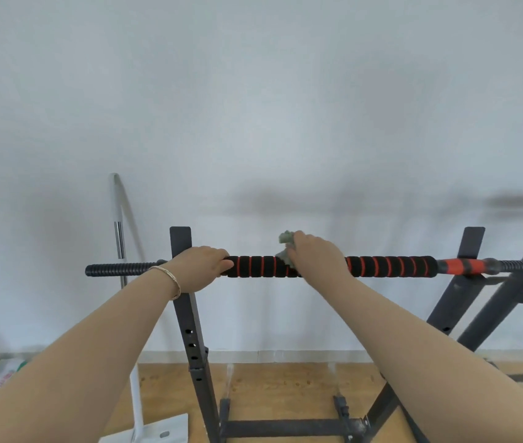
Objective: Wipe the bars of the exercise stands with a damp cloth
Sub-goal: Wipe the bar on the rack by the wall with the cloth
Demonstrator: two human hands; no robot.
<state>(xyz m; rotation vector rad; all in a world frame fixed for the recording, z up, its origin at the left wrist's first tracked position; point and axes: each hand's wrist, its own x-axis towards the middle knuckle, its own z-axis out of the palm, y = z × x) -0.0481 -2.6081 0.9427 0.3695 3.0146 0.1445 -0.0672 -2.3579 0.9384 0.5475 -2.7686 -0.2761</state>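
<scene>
Both forearms (78,362) reach in from the bottom edge. Up front, the left hand (201,266) curls round the padded bar (391,266) beside the left upright (180,241). The right hand (316,254) clamps a bunched grey-green cloth (285,238) onto the bar's middle, with the fingers wrapped over it.

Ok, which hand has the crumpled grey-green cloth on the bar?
The right hand, holding the grey-green cloth against the black-and-red foam bar; the left hand, wearing a bracelet, grips the bar bare.
</scene>
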